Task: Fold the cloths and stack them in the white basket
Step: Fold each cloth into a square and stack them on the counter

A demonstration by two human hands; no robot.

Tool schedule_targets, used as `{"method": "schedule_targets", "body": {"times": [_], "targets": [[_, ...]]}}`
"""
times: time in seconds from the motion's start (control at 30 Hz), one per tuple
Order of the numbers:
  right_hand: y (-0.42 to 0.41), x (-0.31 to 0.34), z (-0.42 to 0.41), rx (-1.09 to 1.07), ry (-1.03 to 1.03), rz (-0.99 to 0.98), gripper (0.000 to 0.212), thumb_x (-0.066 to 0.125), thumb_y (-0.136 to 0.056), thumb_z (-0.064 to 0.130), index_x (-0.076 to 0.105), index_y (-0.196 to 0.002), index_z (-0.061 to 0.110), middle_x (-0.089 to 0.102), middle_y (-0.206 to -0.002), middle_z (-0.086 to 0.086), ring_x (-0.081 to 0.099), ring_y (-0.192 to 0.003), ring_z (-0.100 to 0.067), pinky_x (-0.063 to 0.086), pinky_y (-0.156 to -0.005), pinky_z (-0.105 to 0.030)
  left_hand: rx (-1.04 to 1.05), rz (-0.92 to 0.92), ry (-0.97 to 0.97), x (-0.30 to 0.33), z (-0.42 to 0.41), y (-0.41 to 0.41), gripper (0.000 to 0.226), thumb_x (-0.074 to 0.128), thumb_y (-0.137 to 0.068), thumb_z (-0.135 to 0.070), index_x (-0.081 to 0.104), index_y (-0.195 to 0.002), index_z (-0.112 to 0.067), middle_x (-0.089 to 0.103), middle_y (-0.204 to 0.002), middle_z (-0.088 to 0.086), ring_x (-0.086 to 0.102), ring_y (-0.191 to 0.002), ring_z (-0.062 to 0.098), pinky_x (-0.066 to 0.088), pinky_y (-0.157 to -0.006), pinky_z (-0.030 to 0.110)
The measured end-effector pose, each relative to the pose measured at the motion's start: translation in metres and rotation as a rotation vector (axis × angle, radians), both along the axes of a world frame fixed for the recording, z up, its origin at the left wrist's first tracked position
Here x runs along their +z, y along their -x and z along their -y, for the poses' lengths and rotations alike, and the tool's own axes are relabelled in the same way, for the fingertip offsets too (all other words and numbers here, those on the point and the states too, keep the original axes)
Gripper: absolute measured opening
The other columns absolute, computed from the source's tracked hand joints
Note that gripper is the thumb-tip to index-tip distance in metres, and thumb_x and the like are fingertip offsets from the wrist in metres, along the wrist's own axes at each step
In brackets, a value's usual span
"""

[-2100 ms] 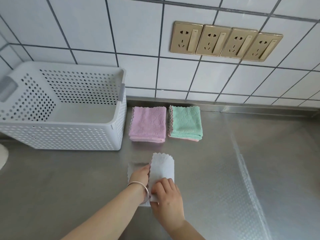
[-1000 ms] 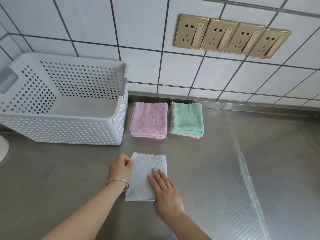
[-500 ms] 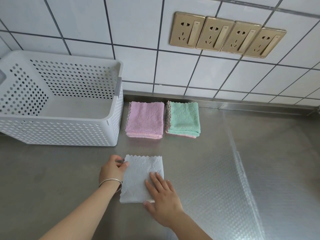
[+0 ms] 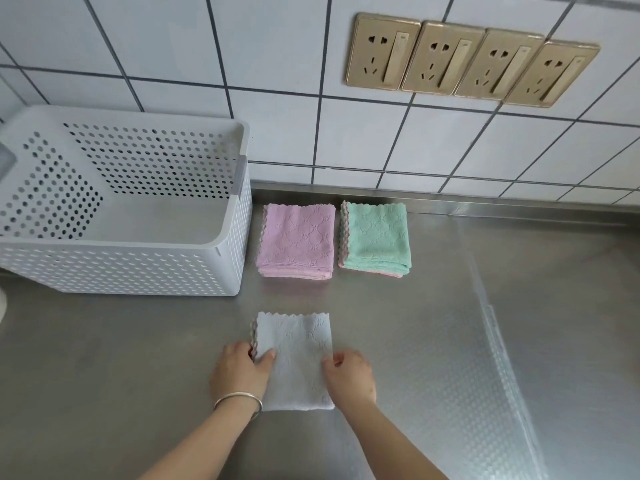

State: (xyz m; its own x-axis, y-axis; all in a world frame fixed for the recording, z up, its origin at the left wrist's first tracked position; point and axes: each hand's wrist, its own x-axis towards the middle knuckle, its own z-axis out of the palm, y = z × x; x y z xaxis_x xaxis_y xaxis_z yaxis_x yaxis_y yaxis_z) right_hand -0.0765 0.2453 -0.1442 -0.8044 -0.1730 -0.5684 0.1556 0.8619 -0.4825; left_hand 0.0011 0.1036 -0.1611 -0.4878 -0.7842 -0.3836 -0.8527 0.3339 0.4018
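Low in the frame, just left of centre, the left hand (image 4: pixel 242 370) pinches the left edge of the white cloth (image 4: pixel 296 362), thumb on top and fingers curled at the scalloped side. The right hand (image 4: pixel 349 375) sits at the cloth's right edge with fingers bent; whether it grips the edge or only rests against it I cannot tell. The cloth lies flat on the steel counter (image 4: pixel 450 341), folded to a neat rectangle, with layered edges showing at its left side.

The folding of this piece looks finished, so the step in hand is likely the pick-up. The next move calls for lifting the cloth by both sides, keeping the layers together, and carrying it up and left over the basket's near wall.

Farther up, at mid-frame, a pink cloth (image 4: pixel 298 242) and a green cloth (image 4: pixel 375 239) lie folded, just beside each other and near the back wall; each seems to have other layers beneath.

At the upper left stands the basket (image 4: pixel 121 268), perforated, touching the counter. Its visible floor holds nothing, so no stacking has begun.
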Motion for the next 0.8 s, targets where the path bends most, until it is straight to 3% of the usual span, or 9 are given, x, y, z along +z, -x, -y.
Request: {"method": "schedule_targets", "body": {"times": [0.1, 0.17, 0.27, 0.33, 0.4, 0.47, 0.5, 0.63, 0.8], "targets": [[0.004, 0.019, -0.005, -0.112, 0.211, -0.021, 0.015, 0.045, -0.091, 0.026, 0.05, -0.084, 0.014, 0.053, -0.074, 0.005, 0.049, -0.067, -0.012, 0.044, -0.064, -0.028, 0.157, -0.254, -0.212, 0.021, -0.011, 0.008, 0.034, 0.066, -0.08, -0.034, 0.045, -0.07, -0.01, 0.055, -0.069, 0.007, 0.052, -0.067, 0.031, 0.04, -0.062, 0.035], [0.021, 0.038, -0.011, -0.183, 0.33, -0.122, 0.014, 0.044, -0.093, 0.024, 0.049, -0.087, 0.012, 0.05, -0.068, 0.005, 0.046, -0.06, -0.008, 0.038, -0.053, -0.02, 0.178, -0.393, -0.274, 0.044, -0.016, 0.026, 0.032, 0.07, -0.076, -0.035, 0.045, -0.071, -0.015, 0.056, -0.067, 0.004, 0.052, -0.066, 0.028, 0.038, -0.061, 0.035], [0.065, 0.067, -0.013, -0.306, 0.451, -0.262, 0.012, 0.045, -0.094, 0.022, 0.048, -0.088, 0.013, 0.048, -0.068, 0.006, 0.045, -0.059, -0.006, 0.036, -0.051, -0.013, 0.138, -0.629, -0.308, 0.078, -0.018, 0.075, 0.037, 0.07, -0.068, -0.045, 0.046, -0.087, -0.024, 0.059, -0.075, -0.004, 0.056, -0.071, 0.023, 0.039, -0.066, 0.03], [0.098, 0.079, -0.011, -0.37, 0.507, -0.322, 0.011, 0.044, -0.095, 0.023, 0.047, -0.091, 0.013, 0.049, -0.07, 0.006, 0.047, -0.061, -0.006, 0.037, -0.053, -0.013, 0.015, -0.744, -0.28, 0.096, -0.018, 0.113, 0.037, 0.066, -0.08, -0.031, 0.043, -0.108, -0.029, 0.061, -0.084, -0.002, 0.057, -0.071, 0.02, 0.041, -0.067, 0.026], [0.131, 0.084, -0.007, -0.414, 0.526, -0.363, 0.011, 0.044, -0.095, 0.025, 0.046, -0.093, 0.014, 0.049, -0.072, 0.006, 0.047, -0.063, -0.007, 0.037, -0.055, -0.022, -0.174, -0.798, -0.235, 0.107, -0.018, 0.149, 0.053, 0.057, -0.087, -0.018, 0.035, -0.132, -0.034, 0.061, -0.112, 0.002, 0.06, -0.093, 0.015, 0.045, -0.079, 0.021], [0.163, 0.083, -0.005, -0.436, 0.513, -0.389, 0.012, 0.044, -0.095, 0.025, 0.045, -0.093, 0.013, 0.049, -0.072, 0.007, 0.046, -0.064, -0.006, 0.032, -0.059, -0.028, -0.358, -0.727, -0.162, 0.105, -0.016, 0.184, 0.063, 0.053, -0.087, -0.013, 0.028, -0.142, -0.032, 0.045, -0.139, 0.001, 0.05, -0.118, 0.015, 0.039, -0.098, 0.024], [0.176, 0.08, -0.003, -0.442, 0.501, -0.388, 0.013, 0.044, -0.095, 0.025, 0.045, -0.094, 0.013, 0.049, -0.072, 0.007, 0.046, -0.065, -0.007, 0.032, -0.063, -0.027, -0.416, -0.653, -0.129, 0.102, -0.015, 0.199, 0.061, 0.052, -0.087, -0.013, 0.03, -0.142, -0.03, 0.041, -0.142, 0.004, 0.046, -0.122, 0.019, 0.036, -0.1, 0.026], [0.209, 0.057, 0.0, -0.463, 0.439, -0.338, 0.018, 0.042, -0.095, 0.027, 0.047, -0.1, 0.01, 0.05, -0.073, 0.005, 0.05, -0.074, -0.02, 0.037, -0.07, -0.03, -0.467, -0.414, -0.083, 0.077, -0.017, 0.238, 0.051, 0.053, -0.087, -0.013, 0.04, -0.136, -0.017, 0.039, -0.133, 0.012, 0.046, -0.116, 0.029, 0.035, -0.093, 0.027], [0.228, 0.024, -0.001, -0.511, 0.367, -0.264, 0.019, 0.042, -0.096, 0.026, 0.047, -0.102, 0.009, 0.055, -0.085, -0.004, 0.052, -0.082, -0.026, 0.037, -0.071, -0.031, -0.451, -0.31, -0.1, 0.049, -0.021, 0.259, 0.054, 0.054, -0.087, -0.016, 0.036, -0.138, -0.017, 0.035, -0.135, 0.009, 0.044, -0.118, 0.028, 0.036, -0.097, 0.028]]}}
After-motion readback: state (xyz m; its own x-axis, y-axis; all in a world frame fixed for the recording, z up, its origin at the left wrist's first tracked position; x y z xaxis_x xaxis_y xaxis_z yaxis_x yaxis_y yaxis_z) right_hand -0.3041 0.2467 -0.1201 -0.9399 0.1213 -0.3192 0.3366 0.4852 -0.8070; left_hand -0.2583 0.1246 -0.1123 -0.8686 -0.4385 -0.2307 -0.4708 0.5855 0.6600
